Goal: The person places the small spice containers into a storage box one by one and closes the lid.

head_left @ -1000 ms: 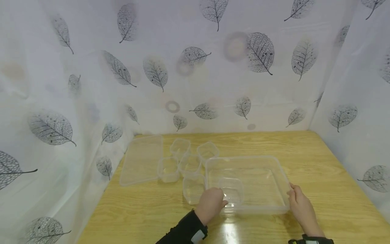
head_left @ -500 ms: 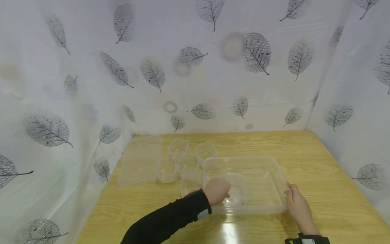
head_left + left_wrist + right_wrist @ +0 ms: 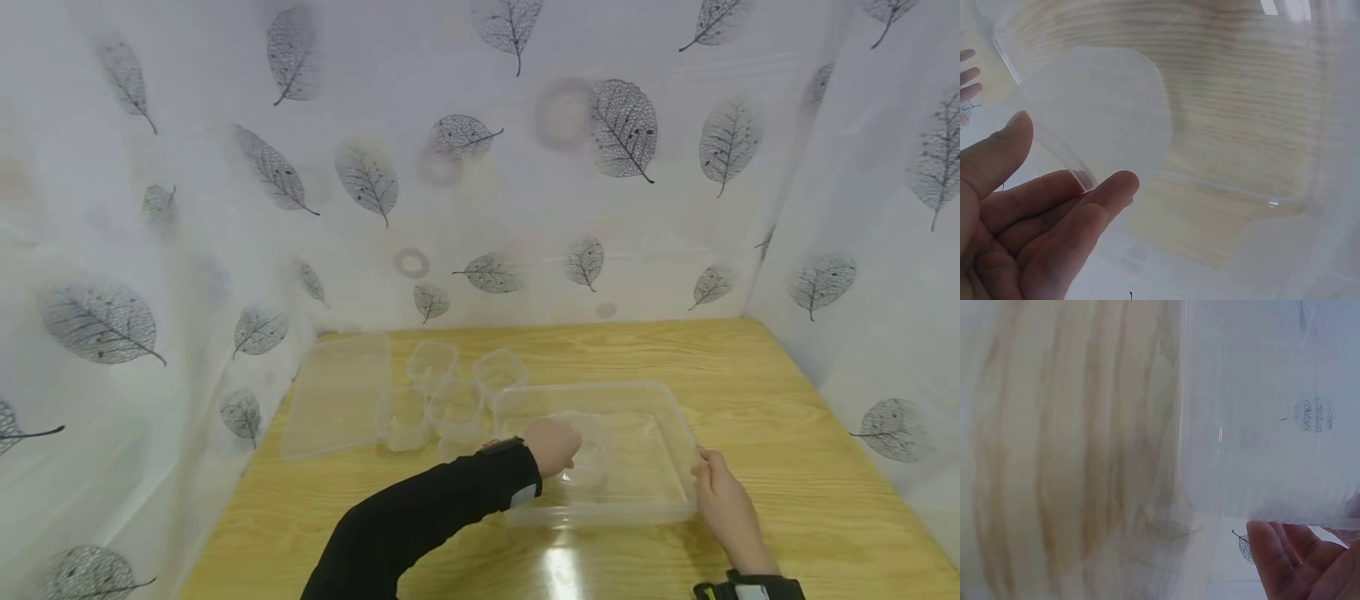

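Observation:
A large clear plastic box (image 3: pixel 630 512) stands on the wooden table in the head view. Inside it, at the left half, sits a small clear plastic container (image 3: pixel 588 467), which also fills much of the left wrist view (image 3: pixel 1110 94). Reaching over the box's left side, my left hand (image 3: pixel 552 446) holds the small container by its rim, with thumb and fingers on either side of the wall. My right hand (image 3: pixel 723 500) grips the box's right edge. From below, the right wrist view shows its fingers (image 3: pixel 1272 550) at the box rim.
Left of the box stand several more small clear containers (image 3: pixel 405 421), partly hidden by the left sleeve (image 3: pixel 435 517). A flat translucent lid (image 3: pixel 337 400) lies at the table's back left. Leaf-printed curtains (image 3: pixel 480 192) enclose the table (image 3: pixel 787 467) at the back and sides.
My left hand has moved farther back and to the right within the box, bringing the small container along. The right hand keeps its grip on the box edge. The view has shifted slightly.

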A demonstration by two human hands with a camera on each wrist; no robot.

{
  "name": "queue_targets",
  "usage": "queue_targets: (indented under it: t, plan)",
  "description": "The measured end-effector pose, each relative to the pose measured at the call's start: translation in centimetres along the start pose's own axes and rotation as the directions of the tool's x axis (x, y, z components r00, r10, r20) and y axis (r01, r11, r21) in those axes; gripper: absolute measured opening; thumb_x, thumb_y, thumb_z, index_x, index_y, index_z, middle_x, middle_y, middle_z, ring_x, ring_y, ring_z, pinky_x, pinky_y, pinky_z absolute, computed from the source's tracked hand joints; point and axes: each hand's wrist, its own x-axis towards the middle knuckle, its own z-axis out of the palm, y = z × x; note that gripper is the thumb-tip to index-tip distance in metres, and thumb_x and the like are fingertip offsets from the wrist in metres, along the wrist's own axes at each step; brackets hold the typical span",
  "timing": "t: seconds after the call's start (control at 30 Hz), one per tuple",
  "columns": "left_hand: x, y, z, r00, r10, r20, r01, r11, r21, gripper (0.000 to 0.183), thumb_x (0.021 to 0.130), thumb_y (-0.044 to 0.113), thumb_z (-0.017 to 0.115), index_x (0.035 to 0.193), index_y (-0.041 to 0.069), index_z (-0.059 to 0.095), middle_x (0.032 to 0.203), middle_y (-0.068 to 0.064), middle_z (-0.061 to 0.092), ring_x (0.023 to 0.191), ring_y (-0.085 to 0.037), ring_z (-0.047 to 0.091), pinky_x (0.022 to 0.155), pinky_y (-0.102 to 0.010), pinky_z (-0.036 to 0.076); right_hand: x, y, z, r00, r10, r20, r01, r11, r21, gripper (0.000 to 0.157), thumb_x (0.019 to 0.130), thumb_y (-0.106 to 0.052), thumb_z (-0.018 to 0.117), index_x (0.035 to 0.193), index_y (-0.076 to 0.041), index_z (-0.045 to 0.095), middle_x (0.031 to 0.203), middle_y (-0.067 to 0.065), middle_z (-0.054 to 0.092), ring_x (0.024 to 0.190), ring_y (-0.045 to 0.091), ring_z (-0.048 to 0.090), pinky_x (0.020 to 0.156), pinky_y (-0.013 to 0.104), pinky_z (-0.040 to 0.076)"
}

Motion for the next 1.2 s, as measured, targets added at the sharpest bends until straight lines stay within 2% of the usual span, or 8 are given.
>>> queue_targets:
  t: [0.2,0.43,0.53,0.6,0.73,0.83,1.03,1.2]
  plan:
    - [6.6,0.2,8.6,0.997,0.036,-0.071,-0.031,0.997,0.065,0.015,0.075,0.036,0.068,0.068,0.024,0.062,0.07,0.008,0.059,0.063,-0.009,0.057,0.049,-0.027,0.047,-0.1,0.1,0.0,1.0,-0.01,-0.027,0.01,1.0,0.002,0.038,0.093,-0.009,0.021,0.119,0.014,0.036,0.104,0.032,0.052,0.068,0.026,0.048,0.052,0.031,0.036]
    - [4.3,1.1,-0.3,0.999,-0.01,0.043,0.011,0.999,-0.044,0.01,0.079,0.03,0.065,0.075,0.021,0.067,0.077,0.01,0.062,0.073,-0.006,0.058,0.062,-0.019,0.047,0.1,0.3,0.0,0.999,-0.006,-0.041,0.006,1.0,0.009,0.037,0.093,-0.009,0.023,0.12,0.013,0.036,0.104,0.032,0.053,0.075,0.03,0.051,0.056,0.034,0.038]
    - [4.6,1.2,-0.9,1.0,-0.015,0.017,0.016,0.997,-0.072,0.013,0.078,0.032,0.065,0.075,0.019,0.067,0.076,0.009,0.063,0.072,-0.006,0.058,0.062,-0.019,0.047,0.2,0.3,0.0,1.0,0.019,-0.02,-0.018,1.0,0.021,0.038,0.094,-0.011,0.023,0.122,0.013,0.034,0.106,0.032,0.051,0.076,0.03,0.051,0.055,0.033,0.037]
    - [5.7,1.5,0.2,1.0,-0.026,-0.006,0.026,0.998,-0.062,0.016,0.079,0.035,0.063,0.075,0.019,0.066,0.077,0.008,0.063,0.072,-0.007,0.059,0.062,-0.022,0.048,0.2,0.3,0.1,1.0,0.025,-0.014,-0.025,0.999,0.022,0.038,0.094,-0.011,0.022,0.122,0.013,0.034,0.106,0.032,0.051,0.075,0.029,0.051,0.054,0.032,0.037]
    - [10.2,1.0,7.5,0.988,-0.003,-0.154,-0.01,0.996,-0.085,0.027,0.076,0.044,0.061,0.062,0.022,0.058,0.063,0.01,0.054,0.056,-0.005,0.052,0.046,-0.023,0.043,0.1,0.3,0.3,0.999,0.028,-0.019,-0.028,0.999,0.023,0.038,0.094,-0.01,0.021,0.122,0.012,0.035,0.107,0.032,0.052,0.072,0.027,0.05,0.052,0.03,0.036]
    - [11.1,0.9,8.7,0.988,-0.016,-0.151,-0.003,0.993,-0.121,0.033,0.076,0.05,0.059,0.058,0.023,0.055,0.058,0.012,0.05,0.051,-0.003,0.047,0.042,-0.023,0.04,0.1,0.2,0.4,0.999,0.037,-0.016,-0.037,0.999,0.027,0.039,0.094,-0.011,0.021,0.122,0.012,0.034,0.108,0.031,0.051,0.07,0.026,0.048,0.05,0.029,0.034]
    - [5.8,2.5,-0.1,0.995,-0.082,-0.065,0.077,0.994,-0.081,0.03,0.083,0.042,0.055,0.063,0.019,0.058,0.06,0.011,0.048,0.056,-0.003,0.048,0.05,-0.02,0.043,0.0,0.2,0.5,0.999,0.019,-0.041,-0.018,1.0,0.02,0.038,0.094,-0.011,0.022,0.121,0.012,0.036,0.103,0.03,0.054,0.072,0.028,0.05,0.052,0.03,0.036]
    - [5.4,3.0,-1.5,0.997,-0.038,-0.069,0.034,0.997,-0.066,0.027,0.085,0.041,0.052,0.071,0.02,0.062,0.062,0.011,0.049,0.058,-0.004,0.049,0.051,-0.018,0.043,0.1,0.4,0.5,0.997,-0.02,-0.076,0.021,1.0,0.01,0.037,0.093,-0.009,0.023,0.119,0.013,0.038,0.101,0.03,0.055,0.075,0.03,0.053,0.055,0.033,0.038]
